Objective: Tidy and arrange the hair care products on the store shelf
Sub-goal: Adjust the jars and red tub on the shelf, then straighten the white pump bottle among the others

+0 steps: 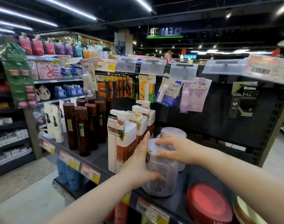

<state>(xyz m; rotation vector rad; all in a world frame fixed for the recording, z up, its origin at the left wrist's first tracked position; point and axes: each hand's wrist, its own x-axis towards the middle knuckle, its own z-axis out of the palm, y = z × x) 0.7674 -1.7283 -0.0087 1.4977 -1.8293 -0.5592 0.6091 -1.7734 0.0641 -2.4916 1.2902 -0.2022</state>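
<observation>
A pale lilac jar (162, 173) with a white lid stands at the front edge of the dark shelf (96, 157). My left hand (138, 162) wraps its left side, fingers low on the wall. My right hand (175, 147) rests on its lid, fingertips on the lid's rim. A second lilac jar (173, 132) stands right behind it. To the left, white-and-brown pump bottles (121, 143) stand in a row running back. Tall dark brown bottles (83, 130) and white tubes (54, 122) are further left on the same shelf.
A red-lidded jar (207, 204) and a gold-lidded jar (246, 214) sit at the shelf's right front. Hanging packets (168, 92) and price-tag holders (152, 67) hang above the shelf. Blue bottles (68, 175) fill the shelf below. Another aisle shelf (13, 110) stands left.
</observation>
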